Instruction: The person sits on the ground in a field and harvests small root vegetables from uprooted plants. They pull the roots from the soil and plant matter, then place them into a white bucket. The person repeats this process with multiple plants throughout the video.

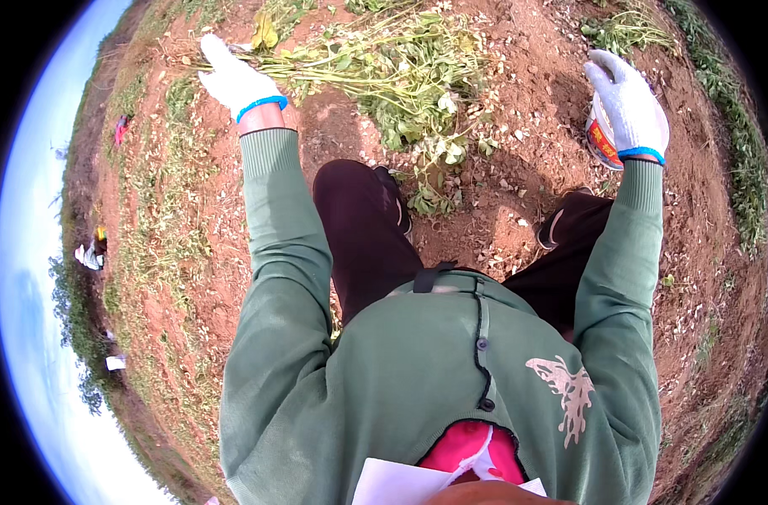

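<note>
My left hand (240, 79), in a white knit glove with a blue cuff, is over the stem ends of a heap of uprooted leafy plants (415, 76). Its thumb stands apart from the fingers, and no object shows in its grasp; whether it touches the stems I cannot tell. The plants lie on reddish soil with their leafy tops to the right. In a matching glove, my right hand (627, 104) is above a white plastic bucket (601, 142) with a red printed band. A gap shows between thumb and fingers. The hand and wrist hide much of the bucket and its inside.
My bent legs (362, 214) and shoes frame the ground below the heap. More cut plants (633, 31) lie at the upper right, beside a green crop row (737, 126). Pale bits litter the soil (516, 57). Distant figures or bundles (92, 252) stand at the far left.
</note>
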`<action>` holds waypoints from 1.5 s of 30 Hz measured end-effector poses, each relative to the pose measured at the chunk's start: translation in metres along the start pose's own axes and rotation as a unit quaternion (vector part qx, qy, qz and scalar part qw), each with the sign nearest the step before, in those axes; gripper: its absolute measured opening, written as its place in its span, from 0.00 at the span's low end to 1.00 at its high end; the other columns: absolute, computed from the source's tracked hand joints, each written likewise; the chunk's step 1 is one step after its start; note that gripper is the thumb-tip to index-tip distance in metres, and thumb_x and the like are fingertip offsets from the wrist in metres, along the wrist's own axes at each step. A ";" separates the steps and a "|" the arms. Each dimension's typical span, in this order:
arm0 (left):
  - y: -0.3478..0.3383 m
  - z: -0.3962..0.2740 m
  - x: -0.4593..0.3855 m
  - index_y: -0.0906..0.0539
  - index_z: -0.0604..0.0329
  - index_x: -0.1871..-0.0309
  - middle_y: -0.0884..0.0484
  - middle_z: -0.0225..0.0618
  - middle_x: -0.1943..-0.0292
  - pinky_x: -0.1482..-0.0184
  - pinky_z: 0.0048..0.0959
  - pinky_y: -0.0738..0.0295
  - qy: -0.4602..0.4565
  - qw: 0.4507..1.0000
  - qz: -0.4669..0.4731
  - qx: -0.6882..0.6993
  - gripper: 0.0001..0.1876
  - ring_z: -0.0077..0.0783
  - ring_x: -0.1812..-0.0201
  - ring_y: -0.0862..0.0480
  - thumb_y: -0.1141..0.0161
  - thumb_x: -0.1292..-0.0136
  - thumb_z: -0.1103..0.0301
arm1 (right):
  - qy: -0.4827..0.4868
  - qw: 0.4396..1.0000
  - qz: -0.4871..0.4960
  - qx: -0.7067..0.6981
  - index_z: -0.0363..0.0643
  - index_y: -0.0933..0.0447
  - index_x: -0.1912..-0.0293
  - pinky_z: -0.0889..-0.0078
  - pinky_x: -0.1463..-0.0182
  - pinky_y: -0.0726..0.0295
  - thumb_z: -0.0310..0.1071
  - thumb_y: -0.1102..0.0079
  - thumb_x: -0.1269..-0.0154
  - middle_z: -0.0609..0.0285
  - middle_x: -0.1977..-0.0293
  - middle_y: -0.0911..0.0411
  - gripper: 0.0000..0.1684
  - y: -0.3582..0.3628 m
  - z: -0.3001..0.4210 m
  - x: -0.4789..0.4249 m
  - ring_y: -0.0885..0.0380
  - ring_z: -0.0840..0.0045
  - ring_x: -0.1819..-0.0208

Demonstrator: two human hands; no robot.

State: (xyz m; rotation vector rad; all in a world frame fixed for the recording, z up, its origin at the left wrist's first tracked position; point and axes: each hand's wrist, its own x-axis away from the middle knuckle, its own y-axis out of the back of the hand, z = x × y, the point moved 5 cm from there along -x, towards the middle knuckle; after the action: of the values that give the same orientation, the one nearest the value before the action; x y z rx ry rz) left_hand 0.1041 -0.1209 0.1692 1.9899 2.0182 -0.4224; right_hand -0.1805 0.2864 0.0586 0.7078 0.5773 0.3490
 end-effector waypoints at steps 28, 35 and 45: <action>0.212 0.258 -0.205 0.40 0.56 0.23 0.30 0.54 0.29 0.28 0.43 0.33 0.041 0.639 0.331 -0.693 0.55 0.50 0.29 0.30 0.24 0.49 0.41 | 0.006 0.968 0.237 0.084 0.38 0.20 0.46 0.67 0.45 0.21 0.33 0.40 0.31 0.51 0.53 0.16 0.16 -0.086 0.021 0.009 0.17 0.63 0.50; 0.185 0.346 -0.042 0.28 0.60 0.30 0.24 0.49 0.33 0.31 0.37 0.30 0.163 0.619 0.479 -0.600 0.38 0.46 0.33 0.24 0.31 0.38 0.48 | 0.032 0.967 0.246 0.057 0.37 0.20 0.46 0.71 0.45 0.20 0.30 0.39 0.32 0.53 0.52 0.15 0.16 -0.102 0.044 -0.005 0.16 0.68 0.50; -0.038 0.290 0.011 0.24 0.62 0.35 0.18 0.46 0.41 0.36 0.35 0.26 0.050 0.625 0.639 -0.446 0.35 0.41 0.39 0.18 0.33 0.37 0.46 | 0.075 0.949 0.248 0.179 0.40 0.18 0.54 0.55 0.48 0.19 0.40 0.42 0.33 0.47 0.60 0.16 0.15 -0.099 0.044 -0.022 0.17 0.54 0.54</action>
State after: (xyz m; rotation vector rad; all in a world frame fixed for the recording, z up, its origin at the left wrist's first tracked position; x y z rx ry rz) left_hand 0.0631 -0.2247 -0.1010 2.0304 0.1683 0.8445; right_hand -0.1608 0.1831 0.0252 1.1884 0.6094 0.7836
